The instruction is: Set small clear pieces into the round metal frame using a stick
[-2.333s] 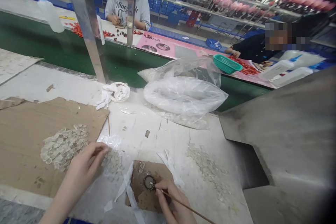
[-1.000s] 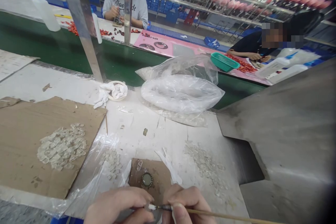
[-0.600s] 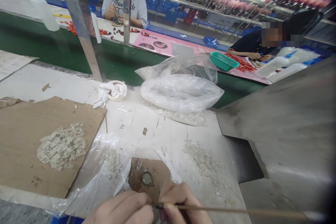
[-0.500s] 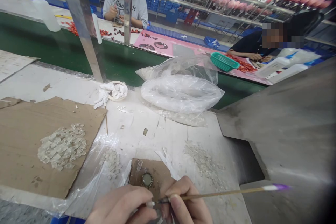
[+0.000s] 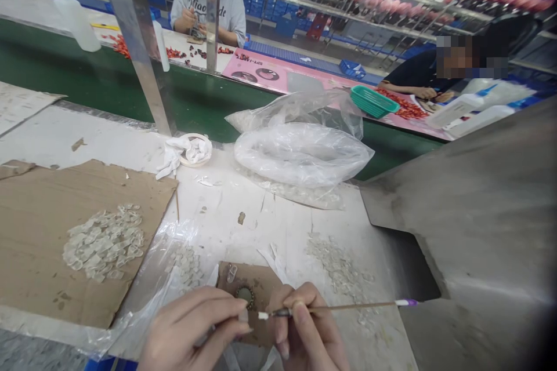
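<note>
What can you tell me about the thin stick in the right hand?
The stick is slim and brown, wooden-looking, and seems straight. Its left end has a blunt white tip followed by a dark section; its other end is white and purple. It lies nearly level across the picture, pinched by the fingers of the right hand. The white tip points toward the small translucent piece in the left hand, with a visible gap between.

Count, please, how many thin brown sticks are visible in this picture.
2. One brown stick is in the person's right hand; the second stick lies on the white table, by the corner of the large cardboard. Others could be hidden.
</note>
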Demonstrator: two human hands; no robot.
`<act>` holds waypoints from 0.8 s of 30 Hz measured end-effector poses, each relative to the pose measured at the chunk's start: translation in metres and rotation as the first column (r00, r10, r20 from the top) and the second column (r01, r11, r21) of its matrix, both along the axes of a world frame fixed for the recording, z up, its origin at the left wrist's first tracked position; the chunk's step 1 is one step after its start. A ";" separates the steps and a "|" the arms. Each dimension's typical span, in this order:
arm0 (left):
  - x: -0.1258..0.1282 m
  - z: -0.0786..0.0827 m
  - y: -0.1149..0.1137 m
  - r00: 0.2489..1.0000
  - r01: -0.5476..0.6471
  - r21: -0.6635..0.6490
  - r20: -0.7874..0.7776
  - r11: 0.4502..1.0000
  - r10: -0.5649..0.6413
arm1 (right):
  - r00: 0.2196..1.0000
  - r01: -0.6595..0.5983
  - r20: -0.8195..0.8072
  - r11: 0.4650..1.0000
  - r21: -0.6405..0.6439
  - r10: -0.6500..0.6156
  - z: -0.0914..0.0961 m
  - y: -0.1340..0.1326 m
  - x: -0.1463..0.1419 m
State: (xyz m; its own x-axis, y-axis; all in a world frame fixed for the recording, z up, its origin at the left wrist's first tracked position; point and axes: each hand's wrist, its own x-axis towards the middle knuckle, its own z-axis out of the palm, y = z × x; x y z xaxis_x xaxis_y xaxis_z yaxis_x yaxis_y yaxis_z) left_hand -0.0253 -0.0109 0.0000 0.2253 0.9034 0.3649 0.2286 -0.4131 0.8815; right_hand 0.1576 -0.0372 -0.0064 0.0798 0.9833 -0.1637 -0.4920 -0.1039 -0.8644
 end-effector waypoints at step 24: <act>0.027 0.004 -0.001 0.609 0.490 -0.762 0.647 0.424 0.459 | 0.869 0.059 0.460 0.962 0.265 -0.180 0.013 -0.001 0.004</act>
State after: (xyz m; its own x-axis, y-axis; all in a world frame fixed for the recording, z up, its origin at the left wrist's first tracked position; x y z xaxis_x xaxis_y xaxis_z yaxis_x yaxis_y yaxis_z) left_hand 0.0014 -0.0115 0.0038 0.3525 0.7711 -0.5303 -0.6129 0.6184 0.4919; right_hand 0.1620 -0.0381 0.0063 0.2078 0.9652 0.1591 -0.0099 0.1647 -0.9863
